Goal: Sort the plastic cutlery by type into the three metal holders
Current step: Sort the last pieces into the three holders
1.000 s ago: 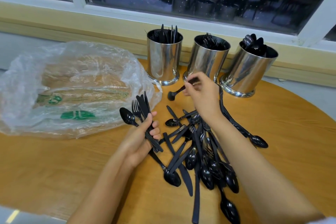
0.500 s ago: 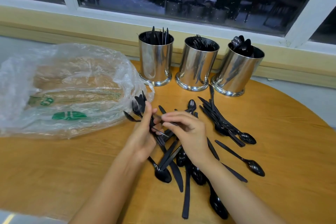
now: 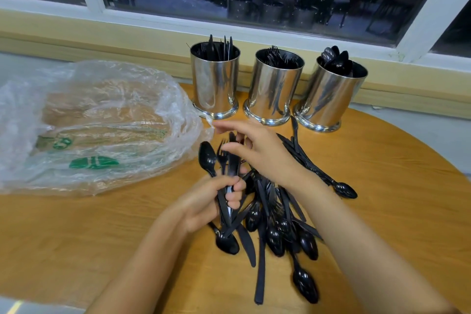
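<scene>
Tabletop [image 3: 102, 224], right hand [image 3: 260, 153] raised over held cutlery [image 3: 233, 164]

R hand [image 3: 265, 153] left the middle shiny metal cylinder holder [image 3: 272, 89] and dropped back twd the loose pile of black plastic cutlery [image 3: 280, 224]. It then moved over the tops of the black plastic spoon-fork-knife bundle [image 3: 224, 160] in L hand [image 3: 211, 201]. L hand tipped that bundle more upright.
</scene>
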### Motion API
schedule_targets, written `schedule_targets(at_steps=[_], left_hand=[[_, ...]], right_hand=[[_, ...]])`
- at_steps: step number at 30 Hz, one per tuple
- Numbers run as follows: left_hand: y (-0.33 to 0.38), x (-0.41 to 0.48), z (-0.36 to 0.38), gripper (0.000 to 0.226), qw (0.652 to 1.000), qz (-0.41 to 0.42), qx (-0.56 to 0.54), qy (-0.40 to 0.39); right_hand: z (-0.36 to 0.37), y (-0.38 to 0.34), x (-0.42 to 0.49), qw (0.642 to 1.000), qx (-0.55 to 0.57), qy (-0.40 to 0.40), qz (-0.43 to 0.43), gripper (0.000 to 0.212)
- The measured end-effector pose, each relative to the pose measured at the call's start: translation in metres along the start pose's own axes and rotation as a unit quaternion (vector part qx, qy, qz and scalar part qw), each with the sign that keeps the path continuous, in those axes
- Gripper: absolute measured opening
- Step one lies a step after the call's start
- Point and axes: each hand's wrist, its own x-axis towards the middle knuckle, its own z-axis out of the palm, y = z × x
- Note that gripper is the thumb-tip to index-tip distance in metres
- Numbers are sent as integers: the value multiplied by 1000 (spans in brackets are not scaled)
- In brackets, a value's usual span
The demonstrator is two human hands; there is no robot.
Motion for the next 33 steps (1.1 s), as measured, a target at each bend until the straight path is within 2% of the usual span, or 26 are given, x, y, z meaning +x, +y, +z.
schedule_targets(at_steps=[3,5,7,9,11,13,15,18,21,23,25,27,31,33], left_hand=[[-1,-2,6,11,999,-25,44,-7],[-3,-2,8,10,999,-21,47,-1],[-4,-1,7,13,999,9,23,20],[-2,-1,1,14,998,45,-12,52],[1,-2,-9,19,993,68,-42,84],[5,-4,-20,23,990,79,-60,101],[7,-4,-26,23,987,86,-69,115],[8,-1,-28,23,985,90,-78,124],[6,2,-25,25,986,88,-78,117],[5,3,-24,26,987,87,-72,114],[5,2,-22,25,988,85,-62,110],[5,1,-23,25,989,80,-54,111],[6,2,-22,36,989,77,-62,110],[5,4,-20,43,989,79,-62,107]], right_hand=[[5,-8,15,993,-103,-56,1,30],[15,-12,18,994,-99,-41,-13,21],[22,-13,16,997,-73,-32,-23,26],[17,-6,14,999,-42,11,-20,33],[4,14,14,994,-34,98,39,27],[-14,48,15,973,-63,152,160,20],[-26,86,16,948,-100,141,267,19],[-32,120,21,935,-125,83,321,28],[-27,128,33,941,-133,13,312,33],[-25,128,42,938,-144,-24,313,22],[-28,126,48,939,-126,-27,320,6],[-36,124,53,949,-93,27,301,18],[-64,95,63,960,-83,214,163,6],[-75,70,65,962,-62,252,85,8]])
